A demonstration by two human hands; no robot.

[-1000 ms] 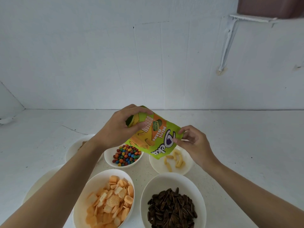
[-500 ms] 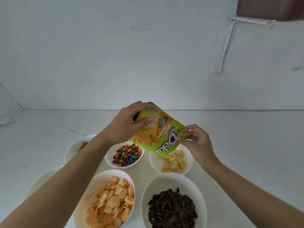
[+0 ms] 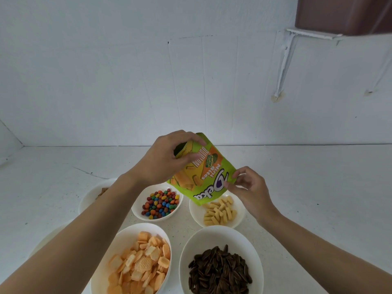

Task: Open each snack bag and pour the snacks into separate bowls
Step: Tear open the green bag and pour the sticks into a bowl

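Left of centre, my left hand (image 3: pixel 167 158) is clamped around the bottom end of the green snack bag (image 3: pixel 203 177), which hangs upended at mid-frame, mouth down. Just right of it, my right hand (image 3: pixel 248 187) pinches the bag's edge near the mouth. Below, the small bowl (image 3: pixel 241 217) holds a fuller heap of wafer sticks (image 3: pixel 219 213) than a second ago, and the bag sits higher. I judge this pour nearly finished.
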